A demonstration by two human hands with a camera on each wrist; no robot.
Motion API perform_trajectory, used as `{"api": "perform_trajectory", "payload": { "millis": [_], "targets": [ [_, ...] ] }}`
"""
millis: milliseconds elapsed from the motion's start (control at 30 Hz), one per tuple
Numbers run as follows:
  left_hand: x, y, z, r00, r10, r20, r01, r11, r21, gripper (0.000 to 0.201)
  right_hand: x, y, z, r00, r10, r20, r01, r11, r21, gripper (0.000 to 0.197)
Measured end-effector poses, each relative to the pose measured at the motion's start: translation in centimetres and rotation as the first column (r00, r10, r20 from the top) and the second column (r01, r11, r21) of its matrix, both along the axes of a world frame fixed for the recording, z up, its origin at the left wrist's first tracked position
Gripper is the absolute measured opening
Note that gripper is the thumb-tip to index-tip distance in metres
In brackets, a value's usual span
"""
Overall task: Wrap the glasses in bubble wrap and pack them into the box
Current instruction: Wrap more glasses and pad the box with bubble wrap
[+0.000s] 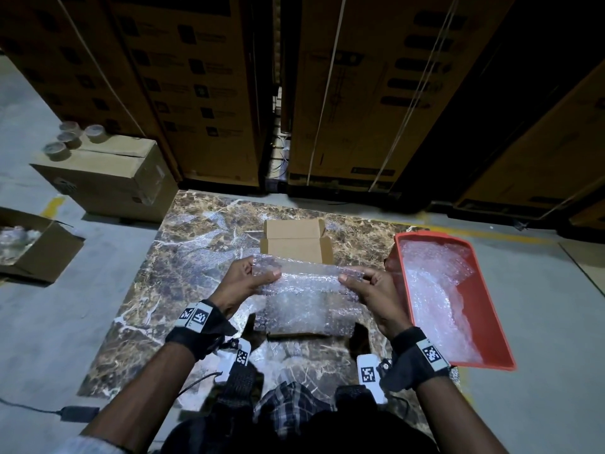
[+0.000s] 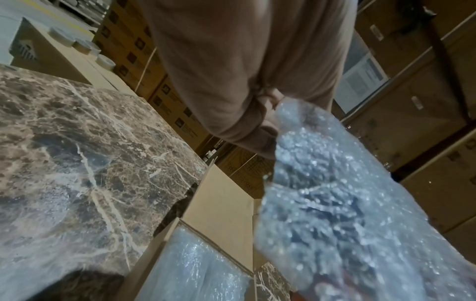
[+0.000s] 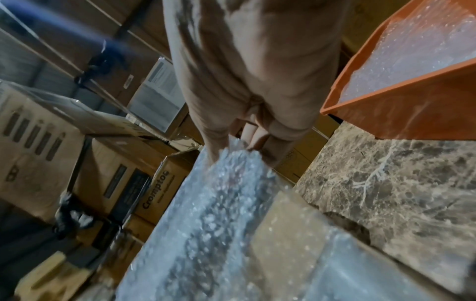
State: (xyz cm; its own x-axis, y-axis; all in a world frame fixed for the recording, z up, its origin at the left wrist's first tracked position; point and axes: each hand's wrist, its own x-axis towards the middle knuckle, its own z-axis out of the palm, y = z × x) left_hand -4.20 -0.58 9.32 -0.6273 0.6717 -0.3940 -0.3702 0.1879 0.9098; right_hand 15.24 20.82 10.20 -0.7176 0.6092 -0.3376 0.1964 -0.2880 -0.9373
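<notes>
Both my hands hold a clear bubble wrap sheet (image 1: 307,290) stretched above the marble table (image 1: 183,257). My left hand (image 1: 258,273) pinches its upper left corner between thumb and fingers, and my right hand (image 1: 355,276) pinches the upper right corner. The sheet hangs down over a cardboard piece (image 1: 298,335) near me, which holds more wrap. A small open cardboard box (image 1: 294,249) with its lid back lies just beyond the sheet. The left wrist view shows the bubble wrap (image 2: 335,203) running from my fingers; the right wrist view shows the bubble wrap (image 3: 219,203) likewise. No glasses show clearly.
A red plastic tray (image 1: 494,322) full of bubble wrap sits at the table's right edge. Tall stacked cartons (image 1: 360,93) wall off the far side. On the floor at left stand a closed carton (image 1: 104,172) with tape rolls (image 1: 70,137) and an open carton (image 1: 36,247).
</notes>
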Motion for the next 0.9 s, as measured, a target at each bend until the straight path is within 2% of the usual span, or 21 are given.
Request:
{"api": "perform_trajectory", "payload": {
  "millis": [133, 267, 367, 467, 600, 800, 900],
  "targets": [
    [-0.4, -0.4, -0.1, 0.999, -0.008, 0.031, 0.007, 1.0, 0.012, 0.036, 0.1, 0.4, 0.0, 0.997, 0.054, -0.058, -0.062, 0.987, -0.148, 0.03],
    [-0.3, -0.7, 0.4, 0.999, -0.054, -0.003, 0.054, 0.998, 0.032, 0.027, 0.3, 0.8, 0.0, 0.997, 0.066, -0.029, -0.069, 0.985, -0.158, 0.024],
    [-0.2, -1.0, 0.5, 0.996, -0.093, -0.019, 0.093, 0.995, 0.047, 0.033, 0.4, 0.9, -0.3, 0.999, 0.055, 0.004, -0.053, 0.986, -0.161, 0.017],
    [0.0, -1.1, 0.8, 0.994, -0.104, 0.042, 0.101, 0.992, 0.075, 0.038, 0.6, 1.1, -0.6, 0.999, 0.052, 0.0, -0.051, 0.989, -0.141, 0.019],
    [-0.2, -1.3, 0.5, 0.995, -0.101, -0.001, 0.1, 0.991, 0.09, 0.022, 0.9, 1.3, -0.5, 0.998, 0.057, -0.004, -0.057, 0.993, -0.102, 0.022],
    [-0.8, -1.5, 0.1, 0.997, -0.083, -0.005, 0.083, 0.989, 0.123, 0.029, 1.0, 1.7, -0.1, 0.99, 0.138, -0.023, -0.137, 0.989, 0.055, 0.027],
    [-1.0, -1.7, -0.2, 0.996, -0.076, 0.051, 0.067, 0.985, 0.16, 0.044, 1.2, 1.9, -0.2, 0.988, 0.151, -0.044, -0.147, 0.986, 0.082, 0.034]
  ]
}}
